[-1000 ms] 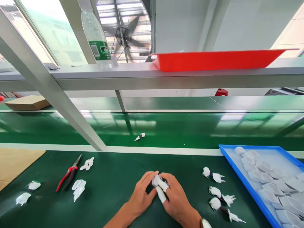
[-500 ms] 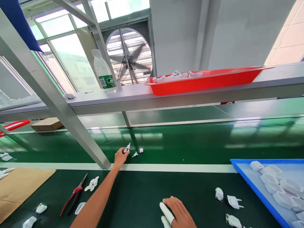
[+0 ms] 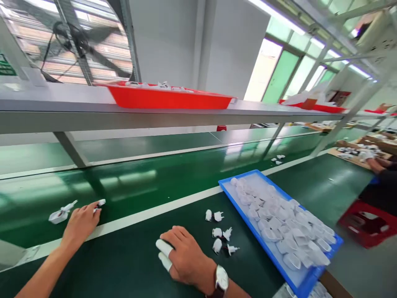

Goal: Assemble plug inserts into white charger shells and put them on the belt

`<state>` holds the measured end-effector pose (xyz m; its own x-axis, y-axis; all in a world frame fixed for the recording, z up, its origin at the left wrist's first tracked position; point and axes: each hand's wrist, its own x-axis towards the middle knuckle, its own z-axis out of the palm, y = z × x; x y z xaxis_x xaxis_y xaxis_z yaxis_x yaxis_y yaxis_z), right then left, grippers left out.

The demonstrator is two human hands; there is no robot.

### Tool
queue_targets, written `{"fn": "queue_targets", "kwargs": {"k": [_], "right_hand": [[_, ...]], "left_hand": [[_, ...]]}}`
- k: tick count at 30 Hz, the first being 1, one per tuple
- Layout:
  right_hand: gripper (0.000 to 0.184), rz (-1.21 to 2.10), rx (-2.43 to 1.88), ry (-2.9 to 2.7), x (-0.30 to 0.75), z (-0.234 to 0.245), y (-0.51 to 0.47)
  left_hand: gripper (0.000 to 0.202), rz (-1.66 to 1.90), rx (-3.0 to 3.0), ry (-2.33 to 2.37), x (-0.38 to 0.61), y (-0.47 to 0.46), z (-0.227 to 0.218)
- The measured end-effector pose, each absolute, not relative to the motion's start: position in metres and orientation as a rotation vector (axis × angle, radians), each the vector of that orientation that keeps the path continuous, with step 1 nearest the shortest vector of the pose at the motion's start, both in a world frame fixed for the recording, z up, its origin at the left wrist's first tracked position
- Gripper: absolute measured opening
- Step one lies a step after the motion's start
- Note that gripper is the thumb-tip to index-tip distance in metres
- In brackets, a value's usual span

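My left hand [image 3: 81,223] reaches over the green conveyor belt, its fingers pinched on a small white plug piece [image 3: 101,203] that is partly hidden by the fingertips. Left of that hand, a white plug with its housing [image 3: 59,215] lies on the belt. My right hand [image 3: 190,258] rests palm down on the dark green table, fingers apart and holding nothing. Two of its fingers wear white finger cots, and a watch [image 3: 221,278] is on the wrist. Closest to it on the right are several white plug assemblies [image 3: 217,233], each in two joined parts.
A blue tray [image 3: 248,219] full of white plastic housings [image 3: 290,231] stands on the right. Overhead, a shelf [image 3: 173,118] carries a red tray [image 3: 167,99]. At far right a co-worker's hands [image 3: 375,161] are at a work board, near a red stool [image 3: 369,221].
The view has swung right. My left hand has let go of one plug, which lies on the belt, and has taken the piece that lay beside it. My right hand stays on the table.
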<state>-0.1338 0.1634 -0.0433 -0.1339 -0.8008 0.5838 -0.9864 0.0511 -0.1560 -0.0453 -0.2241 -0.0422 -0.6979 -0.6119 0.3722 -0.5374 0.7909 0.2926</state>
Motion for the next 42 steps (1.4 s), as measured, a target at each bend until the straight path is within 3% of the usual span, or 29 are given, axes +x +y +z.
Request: {"fn": "queue_targets", "kwargs": {"k": [4,8,12,16,22,25,28,33,36,39,42], "right_hand": [[0.028,0.426,1.231,-2.486,-0.198,-0.009,0.226],[0.022,0.249,0.784,-2.672,-0.261,0.004,0.294],[0.017,0.173,0.682,-2.729,-0.287,0.007,0.322],[0.021,0.181,0.771,-2.736,-0.284,0.009,0.317],[0.039,0.399,1.329,-2.618,-0.22,0.0,0.243],[0.04,0.705,1.814,-2.33,-0.176,0.001,0.201],[0.05,0.916,2.02,-2.179,-0.159,0.007,0.188],[0.078,0.638,2.144,-2.34,-0.175,-0.009,0.207],[0.074,0.531,2.185,-2.317,-0.178,-0.029,0.205],[0.062,0.866,2.112,-2.375,-0.17,-0.034,0.19],[0.052,1.634,1.945,-2.413,-0.153,-0.029,0.171]], "left_hand": [[0.037,-0.571,0.985,-2.481,-0.067,-0.2,-0.04],[0.045,-1.078,0.742,-2.421,-0.082,-0.122,-0.043],[0.036,-1.102,0.349,-2.528,-0.084,-0.026,-0.057],[0.03,-0.973,-0.034,-2.542,-0.074,0.024,-0.073],[0.071,-0.829,-0.036,-2.447,-0.056,0.028,-0.046],[0.059,-0.9,-0.031,-2.428,-0.046,0.023,-0.032],[0.039,-0.965,0.115,-2.449,-0.025,0.005,-0.038],[0.034,-0.955,0.474,-2.516,0.015,-0.033,-0.072],[0.044,-0.831,0.499,-2.52,0.021,-0.038,-0.082],[0.062,-0.703,0.389,-2.443,0.021,-0.028,-0.079],[0.072,-0.773,0.197,-2.358,0.023,-0.01,-0.071]]}}
